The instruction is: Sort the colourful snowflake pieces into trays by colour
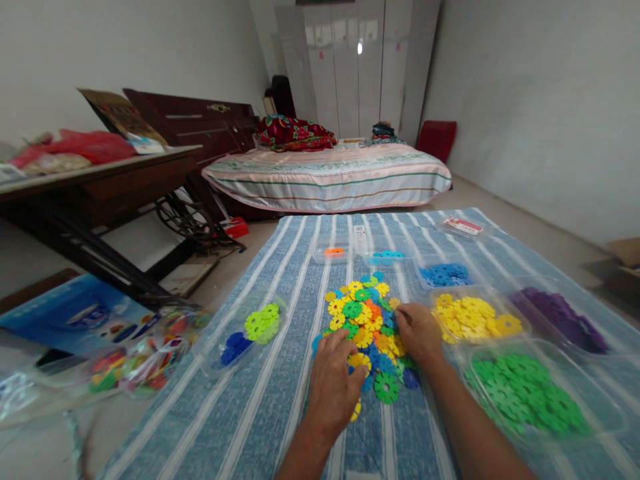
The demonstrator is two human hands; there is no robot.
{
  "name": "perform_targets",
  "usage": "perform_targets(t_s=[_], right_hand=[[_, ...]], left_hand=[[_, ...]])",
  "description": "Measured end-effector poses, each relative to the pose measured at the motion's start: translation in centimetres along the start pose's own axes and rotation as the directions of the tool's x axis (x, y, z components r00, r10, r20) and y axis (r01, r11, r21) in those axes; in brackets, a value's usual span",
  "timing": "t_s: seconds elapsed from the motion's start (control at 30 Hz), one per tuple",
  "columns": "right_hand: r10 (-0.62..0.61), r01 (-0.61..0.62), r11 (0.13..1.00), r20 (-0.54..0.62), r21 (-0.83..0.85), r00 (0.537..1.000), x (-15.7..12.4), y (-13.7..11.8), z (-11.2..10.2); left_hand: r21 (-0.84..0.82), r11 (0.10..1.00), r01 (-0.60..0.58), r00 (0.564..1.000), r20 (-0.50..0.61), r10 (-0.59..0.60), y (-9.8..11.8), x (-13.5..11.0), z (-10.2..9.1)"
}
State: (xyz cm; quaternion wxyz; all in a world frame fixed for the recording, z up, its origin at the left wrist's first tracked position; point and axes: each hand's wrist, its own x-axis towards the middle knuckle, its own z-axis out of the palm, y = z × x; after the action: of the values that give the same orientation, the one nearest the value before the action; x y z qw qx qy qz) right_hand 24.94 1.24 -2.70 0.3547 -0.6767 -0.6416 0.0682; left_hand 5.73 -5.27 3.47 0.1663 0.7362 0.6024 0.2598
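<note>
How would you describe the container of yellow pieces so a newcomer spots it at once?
On the striped cloth, find the mixed-colour pile of notched discs. Just right of it, beside the right hand, sits a clear tub. Its neighbours hold blue pieces, green pieces and purple pieces; this tub alone holds yellow pieces.

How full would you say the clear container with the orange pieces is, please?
Nearly empty: the clear container shows only a small cluster of orange pieces, with bare space on either side.

White tag (360,232), red-white label (464,226), blue package (45,307), lettering illegible
</note>
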Motion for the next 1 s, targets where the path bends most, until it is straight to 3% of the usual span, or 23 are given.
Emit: perform_targets(t_s=[0.27,0.43,0.7,0.83,1.0], right_hand=[[0.011,-0.011,1.000,-0.003,0.003,1.000,0.1,-0.1,-0.2],[0.010,-0.010,1.000,0.006,0.011,1.000,0.1,0.0,-0.1],[-0.003,0.003,1.000,-0.006,0.013,1.000,0.2,0.2,0.0],[0.004,-0.004,1.000,0.001,0.012,1.000,0.2,0.0,0.0],[0.069,-0.070,0.997,-0.049,-0.017,0.996,-0.2,0.1,0.3]], left_hand=[[-0.087,0.996,0.022,0.999,0.034,-0.019,0.5,1.1,-1.6],[-0.142,0.979,0.150,0.987,0.080,-0.140,0.7,2.3,-2.5],[-0.113,0.976,0.187,0.981,0.074,-0.179,0.5,4.2,-1.9],[-0.164,0.979,0.122,0.991,0.078,-0.111,3.1,6.2,-0.8],[-0.371,0.928,0.041,0.995,0.102,-0.003,9.6,9.4,2.1]])
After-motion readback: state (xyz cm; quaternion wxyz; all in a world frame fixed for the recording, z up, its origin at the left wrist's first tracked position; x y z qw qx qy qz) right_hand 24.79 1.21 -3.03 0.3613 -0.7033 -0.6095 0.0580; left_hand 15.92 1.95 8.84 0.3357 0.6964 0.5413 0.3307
